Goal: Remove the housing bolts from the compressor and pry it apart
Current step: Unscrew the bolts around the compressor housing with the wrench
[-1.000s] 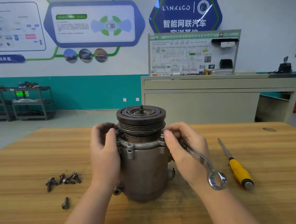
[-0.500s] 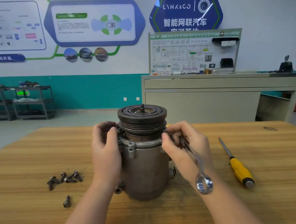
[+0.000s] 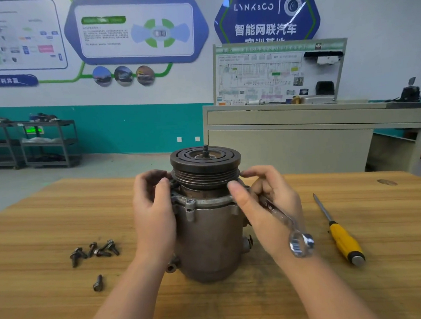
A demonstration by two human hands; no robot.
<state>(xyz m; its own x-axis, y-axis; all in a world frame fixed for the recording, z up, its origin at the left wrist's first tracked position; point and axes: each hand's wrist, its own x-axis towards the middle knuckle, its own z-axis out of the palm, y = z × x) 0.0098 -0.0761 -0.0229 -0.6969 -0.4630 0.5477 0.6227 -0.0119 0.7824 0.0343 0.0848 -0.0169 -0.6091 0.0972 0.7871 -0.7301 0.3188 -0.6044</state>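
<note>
The grey cylindrical metal compressor [image 3: 209, 224] is standing upright on the wooden table [image 3: 46, 220], being clasped by the left hand [image 3: 153, 210]; the right hand [image 3: 265, 205], gripping a silver wrench [image 3: 287, 225], is being held at its right flange.

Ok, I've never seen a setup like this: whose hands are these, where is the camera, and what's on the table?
No machine here: a person's two bare hands, seen from a camera worn on their head. The left hand steadies the upright grey metal compressor on the wooden table. The right hand touches its flange while holding a shiny steel ring spanner. Six dark removed bolts lie to the left, a yellow-handled screwdriver to the right.
</note>
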